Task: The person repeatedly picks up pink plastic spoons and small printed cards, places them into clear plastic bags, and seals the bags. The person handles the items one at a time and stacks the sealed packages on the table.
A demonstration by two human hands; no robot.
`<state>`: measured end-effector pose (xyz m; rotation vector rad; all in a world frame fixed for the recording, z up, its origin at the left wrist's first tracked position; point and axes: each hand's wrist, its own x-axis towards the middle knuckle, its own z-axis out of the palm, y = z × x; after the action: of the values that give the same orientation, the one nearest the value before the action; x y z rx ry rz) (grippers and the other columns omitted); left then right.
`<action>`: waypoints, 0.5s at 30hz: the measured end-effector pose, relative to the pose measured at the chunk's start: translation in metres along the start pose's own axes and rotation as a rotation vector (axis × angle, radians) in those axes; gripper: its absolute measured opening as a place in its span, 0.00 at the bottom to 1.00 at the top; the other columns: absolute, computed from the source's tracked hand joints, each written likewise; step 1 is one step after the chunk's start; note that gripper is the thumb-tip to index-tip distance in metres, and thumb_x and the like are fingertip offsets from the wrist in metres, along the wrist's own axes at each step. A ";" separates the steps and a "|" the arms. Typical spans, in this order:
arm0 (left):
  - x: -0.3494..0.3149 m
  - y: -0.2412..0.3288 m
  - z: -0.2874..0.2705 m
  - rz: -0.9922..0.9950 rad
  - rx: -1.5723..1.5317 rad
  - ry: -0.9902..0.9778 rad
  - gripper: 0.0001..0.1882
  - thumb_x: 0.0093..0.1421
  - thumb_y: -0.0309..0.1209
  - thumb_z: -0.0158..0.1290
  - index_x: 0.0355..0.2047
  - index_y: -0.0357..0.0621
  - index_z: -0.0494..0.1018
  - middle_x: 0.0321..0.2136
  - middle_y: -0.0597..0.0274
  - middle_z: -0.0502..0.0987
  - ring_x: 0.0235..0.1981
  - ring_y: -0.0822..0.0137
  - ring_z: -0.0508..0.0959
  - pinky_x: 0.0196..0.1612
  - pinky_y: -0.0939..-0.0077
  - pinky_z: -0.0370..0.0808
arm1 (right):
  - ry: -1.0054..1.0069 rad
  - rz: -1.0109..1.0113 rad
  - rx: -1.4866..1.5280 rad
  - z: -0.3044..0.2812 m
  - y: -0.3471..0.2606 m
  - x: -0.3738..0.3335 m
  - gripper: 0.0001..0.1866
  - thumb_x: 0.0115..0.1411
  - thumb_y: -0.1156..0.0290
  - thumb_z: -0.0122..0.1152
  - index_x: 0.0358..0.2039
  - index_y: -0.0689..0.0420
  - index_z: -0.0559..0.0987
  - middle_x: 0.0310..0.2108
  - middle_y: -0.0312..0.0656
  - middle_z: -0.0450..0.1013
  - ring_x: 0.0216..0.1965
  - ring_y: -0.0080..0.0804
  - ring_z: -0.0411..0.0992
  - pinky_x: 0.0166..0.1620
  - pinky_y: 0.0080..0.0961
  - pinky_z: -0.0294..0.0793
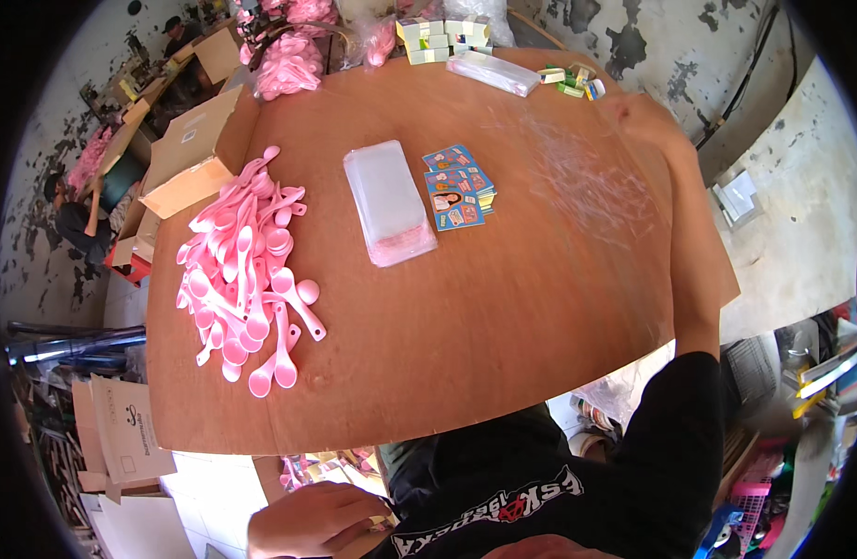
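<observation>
My right hand (638,116) reaches out over the far right edge of the round wooden table (503,317), blurred, its fingers curled. A thin clear plastic film (577,182) lies spread on the wood just below it; whether the hand grips it is unclear. A few small colourful boxes (568,82) sit just left of that hand. My left hand (307,517) rests low by my lap, below the table's near edge, fingers loosely bent. A heap of pink plastic spoons (246,270) lies at the table's left. A stack of clear bags (389,200) and a stack of picture cards (458,186) sit mid-table.
White-and-green small boxes (438,39), a clear packet (493,73) and bagged pink items (288,61) line the far edge. Open cardboard boxes (191,149) stand at the table's left. Another person (69,210) sits on the floor far left. Clutter and crates fill the right.
</observation>
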<state>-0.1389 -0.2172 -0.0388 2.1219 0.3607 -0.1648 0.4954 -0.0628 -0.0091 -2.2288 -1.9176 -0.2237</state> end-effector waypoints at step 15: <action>0.146 0.001 -0.176 0.132 0.589 0.750 0.09 0.56 0.25 0.56 0.38 0.36 0.77 0.30 0.53 0.80 0.25 0.60 0.79 0.32 0.70 0.75 | -0.205 -0.637 0.637 0.019 -0.240 -0.020 0.13 0.55 0.70 0.66 0.40 0.61 0.82 0.34 0.45 0.79 0.35 0.30 0.79 0.41 0.28 0.77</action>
<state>-0.0044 -0.0426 0.0211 2.7274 0.6615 0.7036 0.2546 -0.0430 -0.0206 -1.2444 -2.3200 0.4849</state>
